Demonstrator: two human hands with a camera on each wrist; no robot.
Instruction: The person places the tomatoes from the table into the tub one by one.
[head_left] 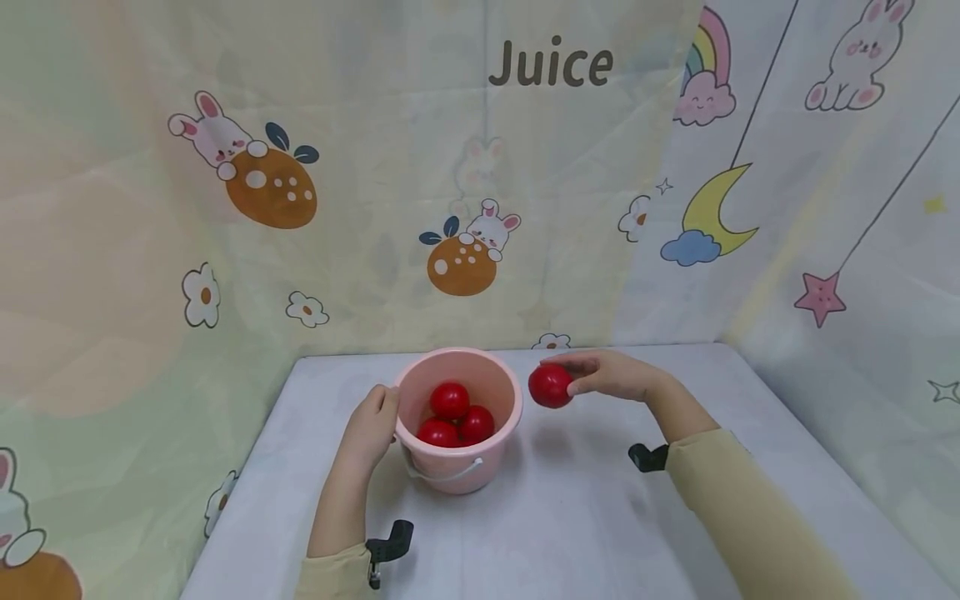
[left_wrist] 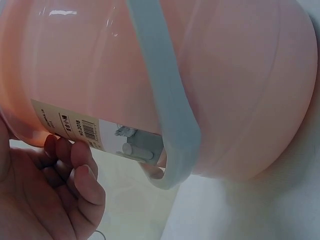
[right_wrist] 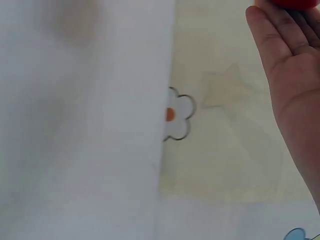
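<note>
Red ball cut by top edge in right wrist view; bucket cropped in left wrist view.

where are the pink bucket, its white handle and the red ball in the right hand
pink bucket (head_left: 504,392): head view, right inner wall.
white handle (left_wrist: 165,100): left wrist view, middle of the strap.
red ball (head_left: 550,387): head view, centre of the ball.

The left hand grips the pink bucket rim; the right hand holds a red ball beside it.
</note>
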